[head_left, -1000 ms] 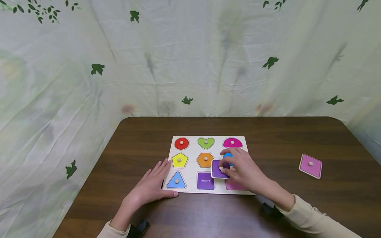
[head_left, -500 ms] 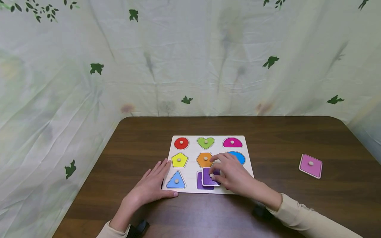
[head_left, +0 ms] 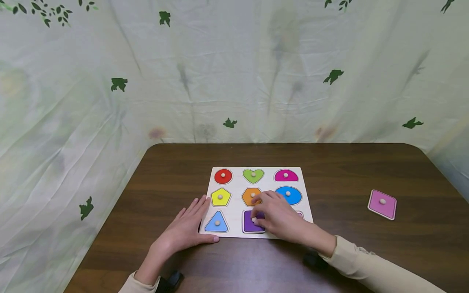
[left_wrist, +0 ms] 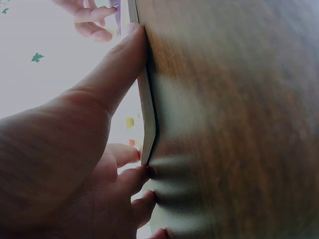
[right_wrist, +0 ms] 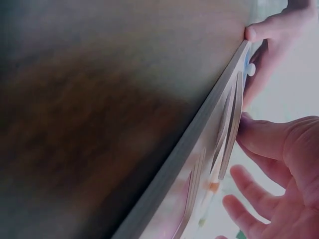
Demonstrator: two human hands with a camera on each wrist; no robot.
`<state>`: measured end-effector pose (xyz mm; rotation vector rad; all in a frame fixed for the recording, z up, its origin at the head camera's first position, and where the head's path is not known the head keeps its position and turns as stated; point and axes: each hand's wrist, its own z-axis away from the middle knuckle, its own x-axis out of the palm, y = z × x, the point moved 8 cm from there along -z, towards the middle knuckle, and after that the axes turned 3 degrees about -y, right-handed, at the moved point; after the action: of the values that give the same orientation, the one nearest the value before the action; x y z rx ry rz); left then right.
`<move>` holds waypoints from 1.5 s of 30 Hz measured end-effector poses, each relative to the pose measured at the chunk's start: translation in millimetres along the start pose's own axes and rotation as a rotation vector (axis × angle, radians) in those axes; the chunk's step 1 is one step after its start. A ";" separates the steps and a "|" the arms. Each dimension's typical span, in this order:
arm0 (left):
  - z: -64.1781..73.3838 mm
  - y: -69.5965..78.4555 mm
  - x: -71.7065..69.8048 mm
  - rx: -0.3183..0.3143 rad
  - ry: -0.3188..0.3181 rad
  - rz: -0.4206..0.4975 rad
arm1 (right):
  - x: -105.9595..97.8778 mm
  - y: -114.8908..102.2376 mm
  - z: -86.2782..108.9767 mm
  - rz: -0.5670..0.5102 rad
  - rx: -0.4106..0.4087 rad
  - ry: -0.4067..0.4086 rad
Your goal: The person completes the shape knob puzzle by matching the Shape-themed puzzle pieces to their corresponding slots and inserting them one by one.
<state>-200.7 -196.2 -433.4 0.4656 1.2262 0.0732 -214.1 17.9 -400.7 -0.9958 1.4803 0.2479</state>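
Note:
A white shape puzzle board (head_left: 236,203) lies on the table with knobbed pieces in several of its recesses. My right hand (head_left: 276,215) pinches the knob of a purple square piece (head_left: 248,225) over the square recess in the front row. The right wrist view shows that square piece (right_wrist: 232,127) slightly tilted, one side raised above the board. My left hand (head_left: 187,228) rests along the board's left edge, fingers straight, thumb (left_wrist: 122,62) at the front edge. The front-right recess is mostly hidden behind my right hand.
A pink rhombus-like piece (head_left: 382,204) with a knob lies on the brown table (head_left: 340,175) to the right of the board. A pale curtain with leaf prints (head_left: 234,73) hangs behind the table.
My right hand has moved left and towards me with the purple square, from beside the recess to over it, covering the printed word. My left hand has stayed put.

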 end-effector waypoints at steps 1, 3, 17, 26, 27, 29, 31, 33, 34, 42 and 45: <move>0.0 0.2 0.1 0.001 -0.001 0.001 | 1.1 -0.1 -0.8 0.002 0.002 -0.006; 0.1 0.6 0.3 0.004 -0.002 0.002 | 2.8 -0.1 -2.1 0.008 0.004 -0.018; -0.4 -0.3 0.0 -0.001 0.000 0.001 | 6.7 2.7 -5.6 0.026 0.025 -0.069; -0.5 -0.6 0.7 -0.005 0.001 0.002 | 0.6 7.3 2.4 0.006 0.020 -0.020; -0.4 -0.7 0.7 -0.004 0.003 0.002 | -1.2 8.0 3.3 -0.002 0.021 -0.012; -0.1 -0.6 0.5 -0.002 0.006 0.002 | -5.2 9.6 5.5 -0.018 0.031 -0.002; 0.2 -0.3 0.2 0.001 0.009 0.004 | -9.1 11.5 8.3 -0.026 0.041 0.003; 0.5 0.0 0.0 0.002 0.009 0.005 | -13.8 13.1 11.2 -0.024 0.043 0.012; 0.6 0.1 -0.1 0.001 0.008 0.005 | -16.2 13.8 13.1 -0.021 0.043 0.018; 0.0 -0.1 -0.4 -0.007 0.002 0.003 | -34.8 24.3 31.1 0.006 0.073 0.088; 0.0 -0.5 0.4 -0.010 0.001 0.003 | -40.1 29.2 37.6 0.009 0.087 0.109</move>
<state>-200.7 -196.5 -434.0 0.4591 1.2254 0.0820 -213.6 77.9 -384.3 -0.9453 1.5810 0.1362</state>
